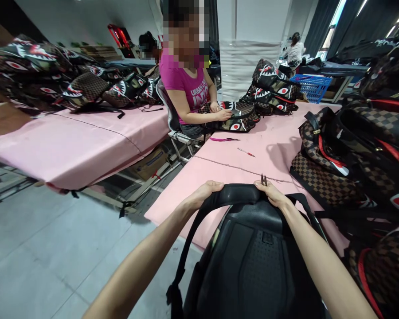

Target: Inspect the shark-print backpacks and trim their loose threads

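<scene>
A black backpack (249,257) stands with its padded back panel facing me at the near edge of the pink table. Its black shoulder strap (241,193) is stretched between my two hands. My left hand (213,186) is closed on the strap's left part. My right hand (269,191) grips the strap further right and also holds small dark thread snips (264,179), whose tips point up and away. The backpack's front is hidden.
Checkered backpacks (335,177) are piled at the right. A red pen (246,152) and pink-handled scissors (223,139) lie on the pink table (202,177). Beyond, a seated person (189,88) handles a backpack. More backpacks fill another table at left.
</scene>
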The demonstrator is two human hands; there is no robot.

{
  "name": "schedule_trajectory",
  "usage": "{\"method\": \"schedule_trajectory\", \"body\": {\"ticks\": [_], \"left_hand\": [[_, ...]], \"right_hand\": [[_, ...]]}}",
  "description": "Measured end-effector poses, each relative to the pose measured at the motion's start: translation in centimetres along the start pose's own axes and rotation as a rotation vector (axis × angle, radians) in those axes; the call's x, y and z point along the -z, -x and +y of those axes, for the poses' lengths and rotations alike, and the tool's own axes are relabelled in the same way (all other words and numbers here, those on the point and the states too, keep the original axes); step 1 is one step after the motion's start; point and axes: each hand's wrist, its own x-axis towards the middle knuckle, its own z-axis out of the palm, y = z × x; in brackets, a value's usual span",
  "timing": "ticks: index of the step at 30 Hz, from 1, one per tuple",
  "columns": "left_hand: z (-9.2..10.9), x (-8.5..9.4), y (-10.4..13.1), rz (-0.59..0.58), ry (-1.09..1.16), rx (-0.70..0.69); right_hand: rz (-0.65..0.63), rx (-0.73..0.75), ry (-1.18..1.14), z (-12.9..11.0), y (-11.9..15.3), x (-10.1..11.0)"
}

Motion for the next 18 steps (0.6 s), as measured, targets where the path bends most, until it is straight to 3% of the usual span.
{"method": "schedule_trajectory", "body": {"ticks": [5,9,11,15,18], "left_hand": [[-0.4,0.1,1.2,0.013,0.077,0.033],[-1.0,-1.0,3.7,0.028,0.128,0.059],[-1.5,-2.3,4.9,0.053,0.187,0.062],[-2.8,-5.7,7.2,0.015,0.230,-0.016],[-3.5,-7.4,8.9,0.090,0.110,-0.200]], "right_hand": [[0.091,0.109,0.066,-1.3,0.7,-0.7],[0.423,0.257,0.124,-3.3,4.6,-3.6],[0.517,0.197,0.104,-3.5,7.6,-6.1],[0.321,-0.117,-0.201,-2.6,12.9,-11.0],[0.367,-0.118,-0.444,-2.8,14.9,-13.2]]}}
